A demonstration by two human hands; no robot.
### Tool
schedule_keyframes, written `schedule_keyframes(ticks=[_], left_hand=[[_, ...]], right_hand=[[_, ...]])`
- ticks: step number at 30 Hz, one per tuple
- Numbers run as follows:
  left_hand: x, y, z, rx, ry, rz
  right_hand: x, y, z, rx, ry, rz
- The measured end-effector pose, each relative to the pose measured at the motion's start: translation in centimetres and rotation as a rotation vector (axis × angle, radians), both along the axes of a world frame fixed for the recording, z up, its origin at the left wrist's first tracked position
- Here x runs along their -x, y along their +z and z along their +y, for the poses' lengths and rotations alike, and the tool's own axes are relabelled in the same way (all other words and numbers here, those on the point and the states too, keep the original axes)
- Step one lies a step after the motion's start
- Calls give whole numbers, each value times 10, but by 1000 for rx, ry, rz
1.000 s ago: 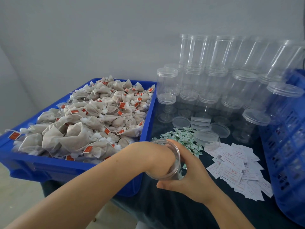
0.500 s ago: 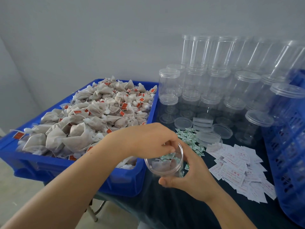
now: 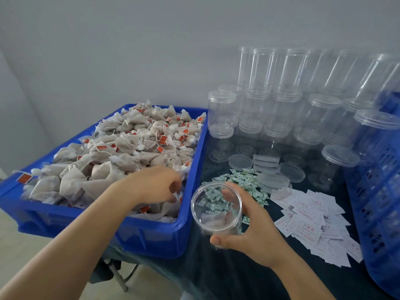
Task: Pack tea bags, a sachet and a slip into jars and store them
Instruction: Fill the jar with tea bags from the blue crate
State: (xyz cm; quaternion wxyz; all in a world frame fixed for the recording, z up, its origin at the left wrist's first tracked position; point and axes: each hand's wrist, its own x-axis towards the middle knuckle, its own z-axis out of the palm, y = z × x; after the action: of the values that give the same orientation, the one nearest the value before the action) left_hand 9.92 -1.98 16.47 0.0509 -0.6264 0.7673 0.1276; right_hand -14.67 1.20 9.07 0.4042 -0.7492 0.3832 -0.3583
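A clear open jar [image 3: 213, 221] stands on the dark tablecloth, and my right hand [image 3: 255, 232] grips it from the right side. A few tea bags lie in its bottom. My left hand [image 3: 151, 185] is over the near right corner of the blue crate [image 3: 151, 237], its fingers curled round a tea bag in the heap of tea bags [image 3: 121, 148]. A pile of small green and white sachets [image 3: 249, 182] lies just behind the jar. White printed slips [image 3: 309, 224] are spread out to the right of my right hand.
Several empty clear jars [image 3: 281, 118], some stacked and some lidded, fill the back of the table. Loose lids [image 3: 240, 162] lie in front of them. A blue mesh basket [image 3: 381, 191] stands at the right edge. The floor shows below the crate at the lower left.
My left hand has come out of the jar's mouth and moved left into the crate onto the tea bags. My right hand still holds the jar, which now shows tea bags inside.
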Motion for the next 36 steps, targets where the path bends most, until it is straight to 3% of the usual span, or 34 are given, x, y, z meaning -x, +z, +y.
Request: schedule_keyframes(ticks=[5, 18, 36], left_hand=[[5, -12, 2, -78, 29, -120], [12, -20, -2, 119, -43, -254], [14, 40, 21, 439, 34, 95]], right_hand=[[-1, 0, 0, 10, 0, 19], [2, 2, 3, 12, -15, 14], [2, -6, 3, -17, -23, 18]])
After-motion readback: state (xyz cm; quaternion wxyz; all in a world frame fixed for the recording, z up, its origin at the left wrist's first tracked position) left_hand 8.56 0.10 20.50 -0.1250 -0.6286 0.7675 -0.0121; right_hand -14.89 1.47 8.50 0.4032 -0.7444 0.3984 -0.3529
